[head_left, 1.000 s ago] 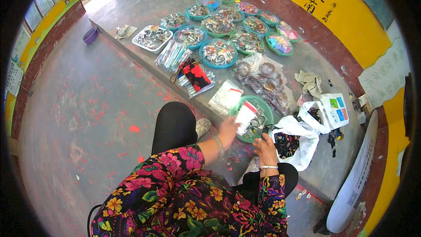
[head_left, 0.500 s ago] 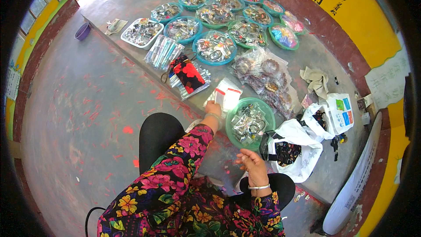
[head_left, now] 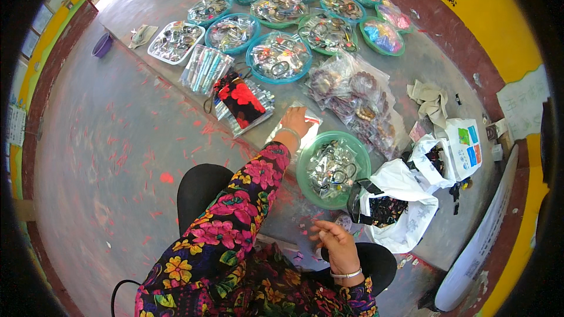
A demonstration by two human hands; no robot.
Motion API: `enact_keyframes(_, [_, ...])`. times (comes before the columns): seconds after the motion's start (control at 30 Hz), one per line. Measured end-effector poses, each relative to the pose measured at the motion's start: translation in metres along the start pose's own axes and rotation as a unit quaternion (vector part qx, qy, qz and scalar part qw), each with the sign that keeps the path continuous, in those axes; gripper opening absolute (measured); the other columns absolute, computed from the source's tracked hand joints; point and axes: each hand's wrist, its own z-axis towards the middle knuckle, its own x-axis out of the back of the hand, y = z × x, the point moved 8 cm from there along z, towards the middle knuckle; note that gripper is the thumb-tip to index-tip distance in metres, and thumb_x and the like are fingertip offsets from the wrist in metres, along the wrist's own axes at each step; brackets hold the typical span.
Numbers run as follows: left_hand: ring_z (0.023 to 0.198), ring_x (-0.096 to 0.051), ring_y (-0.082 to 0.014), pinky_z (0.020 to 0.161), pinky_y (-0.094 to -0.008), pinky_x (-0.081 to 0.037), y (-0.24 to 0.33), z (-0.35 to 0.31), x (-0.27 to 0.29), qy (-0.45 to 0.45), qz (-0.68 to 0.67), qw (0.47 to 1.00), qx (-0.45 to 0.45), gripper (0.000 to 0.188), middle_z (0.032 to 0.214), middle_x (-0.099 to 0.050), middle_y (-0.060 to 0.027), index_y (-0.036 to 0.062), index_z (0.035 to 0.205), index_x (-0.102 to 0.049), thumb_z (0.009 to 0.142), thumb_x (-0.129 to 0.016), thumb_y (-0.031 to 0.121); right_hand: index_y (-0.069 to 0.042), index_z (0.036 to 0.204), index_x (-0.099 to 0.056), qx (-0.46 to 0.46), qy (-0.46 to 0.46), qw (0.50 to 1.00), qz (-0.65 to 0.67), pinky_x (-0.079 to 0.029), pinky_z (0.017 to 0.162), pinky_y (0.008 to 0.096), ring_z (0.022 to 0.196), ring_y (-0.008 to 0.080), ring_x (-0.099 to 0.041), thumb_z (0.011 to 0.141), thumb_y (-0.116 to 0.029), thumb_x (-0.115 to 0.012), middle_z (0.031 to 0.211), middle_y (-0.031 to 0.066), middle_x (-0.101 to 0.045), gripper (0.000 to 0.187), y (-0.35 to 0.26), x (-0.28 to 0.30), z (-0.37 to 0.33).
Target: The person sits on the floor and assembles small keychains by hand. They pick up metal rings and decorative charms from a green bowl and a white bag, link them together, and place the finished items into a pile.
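Observation:
My left hand [head_left: 298,122] reaches forward onto a small stack of clear plastic zip bags [head_left: 314,131] with a red strip. Its fingers look stretched over the bags, though the tips are partly hidden. Just right of the stack, a green plastic basin [head_left: 304,181] holds many small bagged items, among them dark rings or loops. My right hand [head_left: 339,249] hovers in front of my right knee with loosely bent, parted fingers, and I see nothing in it. A small round clear-looking item [head_left: 344,221] lies between that hand and the basin.
Several basins [head_left: 278,80] of bagged trinkets fill the far platform, beside a white tray [head_left: 155,53]. Bundled pens [head_left: 205,70] and a black-red pouch [head_left: 239,103] lie left. Bagged brownish beads [head_left: 364,97] lie beyond the basin; white bags [head_left: 405,232] of dark items stand right.
My left hand has moved forward from the near edge of the zip bags to lie over them. My right hand has dropped slightly toward my lap. The view has shifted a little.

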Motion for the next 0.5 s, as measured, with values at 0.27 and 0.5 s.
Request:
enact_keyframes(0.27, [0.096,-0.052,-0.0283,0.084,-0.0383,-0.041,-0.018,0.026,-0.028,-0.100,0.035,0.994,0.024,0.021,0.096,-0.059,-0.0096,0.0221,0.084,-0.068,0.071,-0.060,0.036,0.003,0.105,-0.054,-0.016,0.005,1.000,0.026,-0.044,0.063,0.0224,0.079,0.0142,-0.058,0.084,-0.006,-0.050,0.096,0.0114,-0.061,0.023,-0.001,0.004,0.000])
enact_keyframes(0.5, [0.083,-0.057,-0.0271,0.074,-0.0356,-0.046,-0.040,0.038,-0.039,0.007,-0.015,1.000,-0.001,0.015,0.088,-0.062,-0.0064,0.0213,0.077,-0.069,0.072,-0.060,0.031,0.001,0.107,-0.055,-0.018,-0.007,1.000,0.006,-0.044,0.066,0.0241,0.081,0.0136,-0.058,0.085,-0.008,-0.052,0.096,0.0071,-0.061,0.024,0.003,0.006,-0.001])
